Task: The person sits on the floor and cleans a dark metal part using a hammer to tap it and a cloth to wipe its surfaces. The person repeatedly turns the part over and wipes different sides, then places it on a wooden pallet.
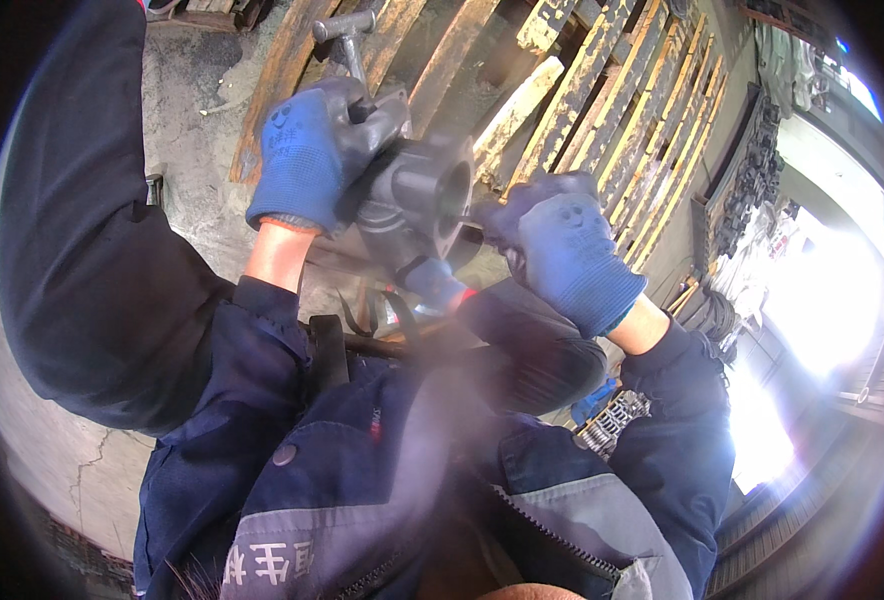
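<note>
Left of the casting (412,195) the left hand (327,150) and a T-shaped tool (345,26) are blocking passage, right of it the right hand (572,240) is crowding, on its near side a knee (552,355) is jutting, while beyond it room is lying free over the boards (517,112).

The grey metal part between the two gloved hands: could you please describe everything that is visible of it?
The grey metal part looks like a casting: a hollow, rounded body with a flange-like rim at its open end. Its surface is dull with a soft sheen. It sits tilted, the round opening turned toward the right hand. The left hand is curled against its upper-left side; the right hand is by the open end, though contact is unclear. Blur hides finer detail.
</note>
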